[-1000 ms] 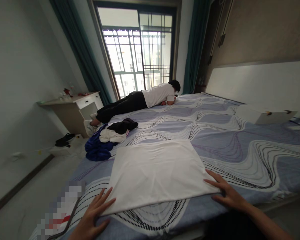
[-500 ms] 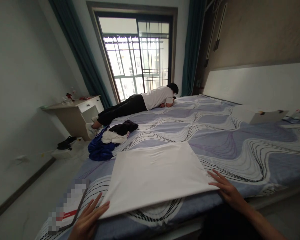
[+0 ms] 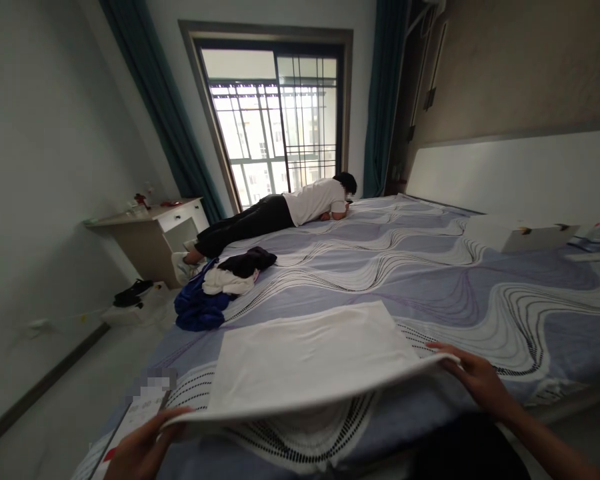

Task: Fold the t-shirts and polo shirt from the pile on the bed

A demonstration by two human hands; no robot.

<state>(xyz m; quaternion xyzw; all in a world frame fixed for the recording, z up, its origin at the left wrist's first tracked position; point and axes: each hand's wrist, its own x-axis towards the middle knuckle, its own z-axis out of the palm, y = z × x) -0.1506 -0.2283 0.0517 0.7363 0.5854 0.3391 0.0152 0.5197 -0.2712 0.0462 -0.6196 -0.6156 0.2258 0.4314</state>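
Note:
A folded white cloth (image 3: 305, 357) lies on the wavy-patterned bed (image 3: 430, 287), its near edge lifted off the sheet. My left hand (image 3: 140, 450) grips the cloth's near left corner from below. My right hand (image 3: 473, 377) pinches the near right corner, fingers closed on the fabric. The far half of the cloth still rests flat on the bed.
A heap of blue, white and black clothes (image 3: 215, 287) sits at the bed's left edge. Another person (image 3: 280, 210) lies face down at the far side. A white box (image 3: 517, 233) rests near the headboard. A desk (image 3: 150, 233) stands by the left wall, and a flat item (image 3: 130, 423) lies near my left hand.
Both hands went from lying flat beside the cloth's near corners to gripping them. The near edge has risen off the bed.

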